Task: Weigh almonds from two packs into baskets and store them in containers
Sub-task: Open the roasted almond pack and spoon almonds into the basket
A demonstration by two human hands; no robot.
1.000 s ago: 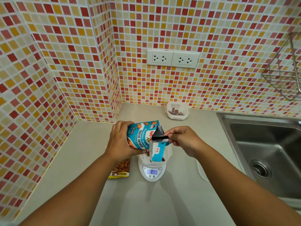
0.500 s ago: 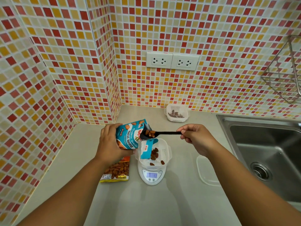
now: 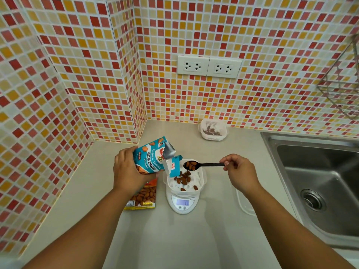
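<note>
A: Head view. State each hand.

B: The left hand (image 3: 129,172) grips the blue almond pack (image 3: 150,159), fingers wrapped round its body. The pack is tilted, its torn mouth facing toward the right hand. The right hand (image 3: 240,172) pinches the far end of the black spoon (image 3: 202,165) between thumb and fingers. The spoon bowl carries several almonds.

A: Where is the target relative to the right hand?

B: The white basket (image 3: 200,178) sits on the scale (image 3: 182,202), just inboard of the right hand and below the spoon bowl. The bowl hangs over the basket's far edge, clear of its rim. Loose almonds (image 3: 183,179) already lie inside.

A: Axis?

B: The spoon's long axis runs nearly level, from the right hand's fingertips toward the left hand. Judgement: emptying it calls for a roll about that axis, with little or no travel, since the bowl is already above the basket.

A: Which hand is nearer the basket?

B: The left hand, holding the pack, is slightly nearer; the pack's flap overlaps the basket's near-left corner. The right hand stands off by the spoon's length.

A: Other items?

B: A second pack (image 3: 142,197) lies flat on the desk (image 3: 174,239), under the left wrist. Another basket with almonds (image 3: 212,130) stands beyond both hands, by the wall. A clear lid or container (image 3: 245,204) lies under the right forearm; which it is cannot be told.
</note>
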